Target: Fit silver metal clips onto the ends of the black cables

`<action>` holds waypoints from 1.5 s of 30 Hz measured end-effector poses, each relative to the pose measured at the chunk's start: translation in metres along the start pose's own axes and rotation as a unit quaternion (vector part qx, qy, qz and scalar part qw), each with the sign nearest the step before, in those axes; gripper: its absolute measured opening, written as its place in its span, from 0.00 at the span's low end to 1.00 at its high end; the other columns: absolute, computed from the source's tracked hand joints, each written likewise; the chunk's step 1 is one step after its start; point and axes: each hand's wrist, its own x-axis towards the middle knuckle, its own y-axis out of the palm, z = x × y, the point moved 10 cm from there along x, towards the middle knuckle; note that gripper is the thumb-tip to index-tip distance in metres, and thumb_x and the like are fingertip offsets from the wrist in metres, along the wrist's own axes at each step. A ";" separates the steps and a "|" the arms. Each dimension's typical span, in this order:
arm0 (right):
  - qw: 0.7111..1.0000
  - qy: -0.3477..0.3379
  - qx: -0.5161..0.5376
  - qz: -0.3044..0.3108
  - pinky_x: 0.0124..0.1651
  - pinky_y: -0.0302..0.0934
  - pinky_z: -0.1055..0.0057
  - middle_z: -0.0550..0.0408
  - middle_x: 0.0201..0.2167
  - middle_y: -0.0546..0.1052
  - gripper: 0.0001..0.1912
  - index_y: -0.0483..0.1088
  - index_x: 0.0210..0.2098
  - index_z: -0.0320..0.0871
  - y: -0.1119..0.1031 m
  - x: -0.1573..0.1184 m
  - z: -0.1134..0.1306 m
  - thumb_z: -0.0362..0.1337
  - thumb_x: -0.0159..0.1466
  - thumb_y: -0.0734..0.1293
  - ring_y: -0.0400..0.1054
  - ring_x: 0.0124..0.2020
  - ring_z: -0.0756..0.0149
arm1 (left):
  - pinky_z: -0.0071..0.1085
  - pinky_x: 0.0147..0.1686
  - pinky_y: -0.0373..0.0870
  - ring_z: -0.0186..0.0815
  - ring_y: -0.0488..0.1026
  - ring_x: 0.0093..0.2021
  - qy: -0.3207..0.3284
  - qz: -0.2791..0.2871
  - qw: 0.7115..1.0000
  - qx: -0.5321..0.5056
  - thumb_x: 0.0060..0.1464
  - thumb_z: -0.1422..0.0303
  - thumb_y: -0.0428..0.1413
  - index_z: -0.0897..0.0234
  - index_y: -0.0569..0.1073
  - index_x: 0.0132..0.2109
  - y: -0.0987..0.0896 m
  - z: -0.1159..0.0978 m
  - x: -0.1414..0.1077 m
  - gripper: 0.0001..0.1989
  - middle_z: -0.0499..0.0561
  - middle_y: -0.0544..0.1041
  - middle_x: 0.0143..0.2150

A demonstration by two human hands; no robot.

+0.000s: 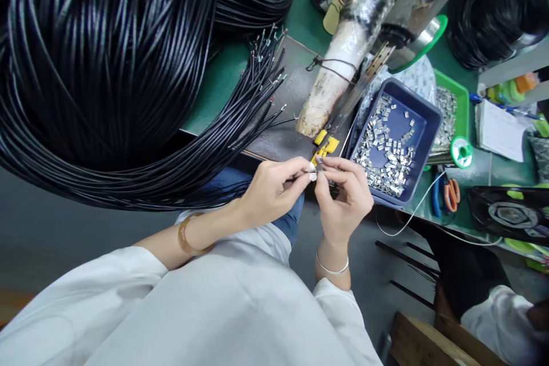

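Observation:
My left hand point(274, 189) and my right hand point(345, 194) meet at the table's front edge, thumbs and fingers pinched close together. Between the fingertips is something small, mostly hidden; a bit of dark, thin material shows there. Just beyond the fingertips sits a yellow fixture point(326, 147). To the left, a thick bundle of black cables point(206, 154) curves up, its stripped ends spread over a grey plate point(295, 80). Right of my right hand stands a blue tray point(422, 111) holding many small metal pieces point(386, 151).
A fume hose point(332, 80) slants down over the plate. Behind the blue tray are a green tray point(463, 103) and a solder spool point(461, 152). Pliers point(451, 194), a notepad point(500, 128) and a black fan point(512, 214) lie further right. Another person's sleeve point(497, 320) shows lower right.

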 end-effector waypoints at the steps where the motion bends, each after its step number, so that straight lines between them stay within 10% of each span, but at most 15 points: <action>1: 0.999 0.022 0.033 -0.006 0.49 0.74 0.62 0.56 0.40 0.78 0.05 0.74 0.34 0.46 0.000 -0.001 -0.005 0.29 0.61 0.69 0.76 0.43 0.66 | 0.23 0.24 0.61 0.27 0.65 0.22 -0.047 0.018 0.996 -0.072 0.63 0.64 0.54 0.65 0.70 0.35 0.004 0.006 0.000 0.10 0.46 0.71 0.23; 5: 0.985 0.103 0.139 0.005 0.46 0.76 0.63 0.55 0.41 0.77 0.03 0.71 0.32 0.44 0.010 -0.004 -0.025 0.34 0.63 0.69 0.78 0.42 0.65 | 0.22 0.18 0.52 0.24 0.58 0.17 -0.155 0.064 0.948 -0.271 0.60 0.56 0.57 0.64 0.67 0.34 0.018 0.014 0.000 0.16 0.42 0.66 0.18; 10: 0.980 0.123 0.156 -0.021 0.43 0.76 0.66 0.55 0.39 0.77 0.02 0.71 0.36 0.44 0.007 -0.001 -0.029 0.34 0.66 0.67 0.78 0.40 0.67 | 0.23 0.19 0.54 0.24 0.58 0.19 -0.130 0.026 0.950 -0.282 0.55 0.57 0.63 0.66 0.71 0.33 0.004 0.013 0.008 0.16 0.42 0.66 0.20; 19: 0.993 0.066 0.042 -0.092 0.40 0.77 0.64 0.55 0.37 0.78 0.01 0.72 0.35 0.45 -0.015 0.003 -0.020 0.32 0.64 0.69 0.77 0.39 0.66 | 0.23 0.25 0.64 0.26 0.67 0.24 -0.111 -0.027 0.963 -0.242 0.53 0.62 0.64 0.68 0.75 0.33 -0.005 0.020 0.007 0.12 0.46 0.73 0.23; 28: 0.988 -0.130 -0.056 -0.067 0.42 0.76 0.63 0.57 0.40 0.82 0.12 0.74 0.42 0.50 -0.010 -0.003 0.022 0.28 0.62 0.70 0.78 0.39 0.64 | 0.22 0.17 0.51 0.22 0.57 0.17 -0.172 0.020 0.959 -0.223 0.51 0.65 0.64 0.67 0.74 0.32 0.001 0.022 0.009 0.10 0.41 0.66 0.17; 35: 0.997 -0.013 0.043 -0.059 0.39 0.76 0.64 0.54 0.39 0.81 0.06 0.70 0.41 0.47 -0.003 -0.001 -0.009 0.31 0.65 0.66 0.79 0.41 0.64 | 0.24 0.23 0.60 0.25 0.61 0.21 -0.144 0.002 0.962 -0.231 0.50 0.67 0.63 0.68 0.77 0.29 -0.006 0.015 0.021 0.07 0.44 0.69 0.20; 45: 0.988 -0.130 -0.069 -0.047 0.40 0.76 0.67 0.56 0.41 0.82 0.11 0.70 0.38 0.49 0.003 -0.002 0.006 0.27 0.60 0.70 0.79 0.39 0.66 | 0.24 0.30 0.67 0.28 0.70 0.27 -0.148 -0.033 0.969 -0.197 0.48 0.69 0.62 0.69 0.79 0.29 -0.013 0.020 0.025 0.06 0.48 0.77 0.26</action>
